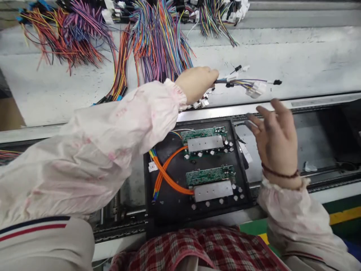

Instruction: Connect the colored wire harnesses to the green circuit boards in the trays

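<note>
My left hand [197, 83] reaches across to the white bench and pinches a small wire harness [248, 86] with white and black connectors, lifted just above the bench surface. My right hand [275, 137] hovers open, fingers spread, above the right edge of a black tray [169, 203]. The tray carries two green circuit boards [210, 175] with metal heat sinks, linked by orange wires [166, 175]. Nothing is in my right hand.
Large bundles of coloured wires [158, 41] lie on the white bench [310, 60] at the back, with more orange and purple bundles [70, 34] to the left. The tray sits on a conveyor rail [318, 101]. A yellow and green floor strip [344, 214] shows at right.
</note>
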The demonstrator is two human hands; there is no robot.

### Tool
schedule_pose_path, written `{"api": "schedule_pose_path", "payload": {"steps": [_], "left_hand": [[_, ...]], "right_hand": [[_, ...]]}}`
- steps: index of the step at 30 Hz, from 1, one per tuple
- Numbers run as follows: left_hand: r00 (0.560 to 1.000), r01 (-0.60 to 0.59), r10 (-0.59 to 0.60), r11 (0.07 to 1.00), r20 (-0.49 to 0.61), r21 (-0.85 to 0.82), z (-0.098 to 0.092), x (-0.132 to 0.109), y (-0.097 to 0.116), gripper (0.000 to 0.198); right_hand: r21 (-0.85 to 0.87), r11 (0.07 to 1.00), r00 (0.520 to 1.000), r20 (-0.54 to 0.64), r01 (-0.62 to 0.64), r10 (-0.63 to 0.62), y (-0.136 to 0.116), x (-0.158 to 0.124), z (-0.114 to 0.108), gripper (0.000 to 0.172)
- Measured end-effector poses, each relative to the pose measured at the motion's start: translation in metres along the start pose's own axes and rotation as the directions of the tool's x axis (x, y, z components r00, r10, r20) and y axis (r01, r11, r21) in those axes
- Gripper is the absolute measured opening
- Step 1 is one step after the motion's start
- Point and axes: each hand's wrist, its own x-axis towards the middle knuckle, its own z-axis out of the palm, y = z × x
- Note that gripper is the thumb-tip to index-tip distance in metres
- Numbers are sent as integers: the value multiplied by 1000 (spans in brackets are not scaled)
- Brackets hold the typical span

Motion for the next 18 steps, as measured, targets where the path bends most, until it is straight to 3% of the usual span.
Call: {"api": "schedule_pose_path", "payload": {"steps": [2, 4, 7, 10, 15, 18], "left_hand": [[1000, 13, -13, 1000, 3, -17, -3, -14, 8, 23], [1000, 30, -30, 999, 3, -32, -3, -22, 16, 24], [1000, 25, -26, 999, -11, -46, -2, -26, 25, 26], [999, 30, -31, 998, -15, -58, -2, -23, 32, 26], [999, 25, -26, 999, -25, -48, -7, -16, 42, 25], [1000, 8, -9, 999, -23, -52, -10, -15, 46, 26]], "right_hand": [[146, 987, 996, -54, -64, 72, 4, 33, 4, 44], [186, 978, 993, -45, -98, 108, 4, 51, 13, 38], [163, 987, 994, -108, -9, 27, 2, 57, 25, 24], [203, 977, 979, -204, 63, -21, 1, 58, 26, 25], [152, 988, 961, -271, -4, 46, -1, 70, 12, 32], [13, 999, 951, -308, 38, -33, 6, 72, 4, 21]]}}
